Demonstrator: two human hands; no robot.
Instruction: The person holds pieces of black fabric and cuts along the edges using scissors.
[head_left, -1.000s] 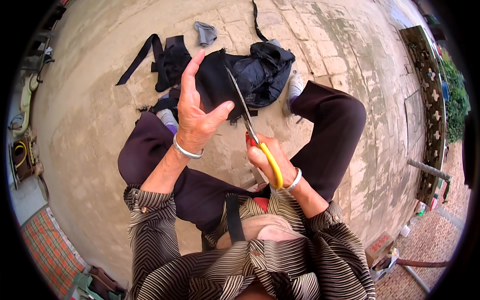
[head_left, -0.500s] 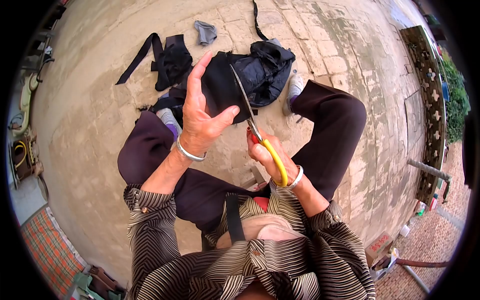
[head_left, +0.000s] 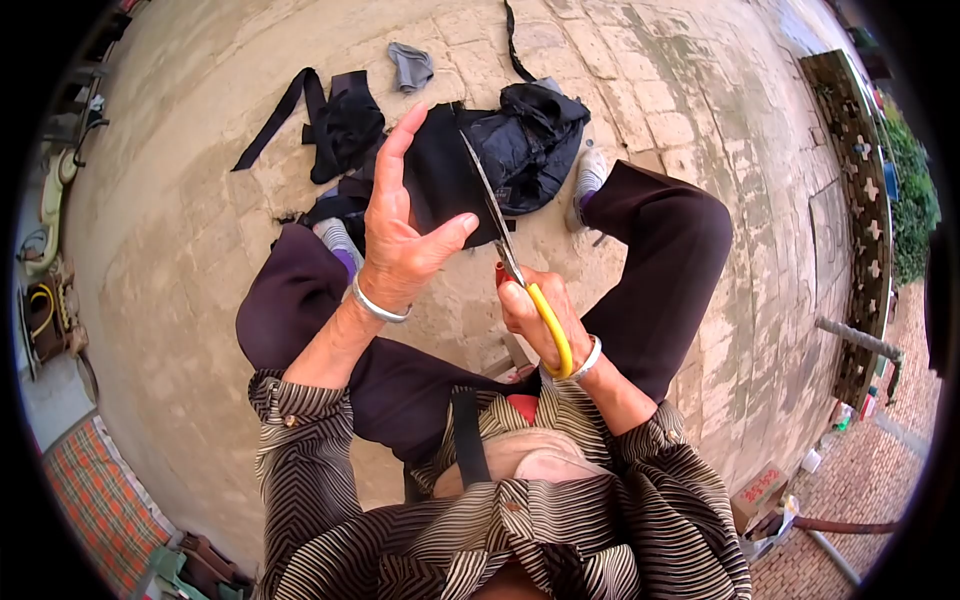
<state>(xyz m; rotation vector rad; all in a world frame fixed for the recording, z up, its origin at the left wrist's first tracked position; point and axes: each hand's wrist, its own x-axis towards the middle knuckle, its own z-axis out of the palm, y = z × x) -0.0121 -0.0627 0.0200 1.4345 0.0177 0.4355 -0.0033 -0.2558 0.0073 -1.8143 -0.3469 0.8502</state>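
Note:
My left hand point(head_left: 405, 225) pinches a piece of black cloth point(head_left: 437, 170); the thumb lies on its near side and the index finger points up along its left edge. The other fingers are hidden behind the cloth. My right hand point(head_left: 548, 315) is wrapped round the scissors point(head_left: 553, 325), which have yellow and red handles. Their long blades point up and away along the cloth's right side, close together. Beyond the blades lies a crumpled dark bundle of fabric point(head_left: 535, 140) on the ground between my feet.
More black fabric point(head_left: 350, 125) with a long strap point(head_left: 283, 122) lies at the far left, near a grey scrap point(head_left: 410, 66). A thin black strip point(head_left: 515, 45) stretches away at the top. A low patterned wall point(head_left: 855, 220) edges the paving on the right.
My right hand and the scissors have shifted very slightly, and the handles appear a little closer together. My left hand and the cloth stay in place.

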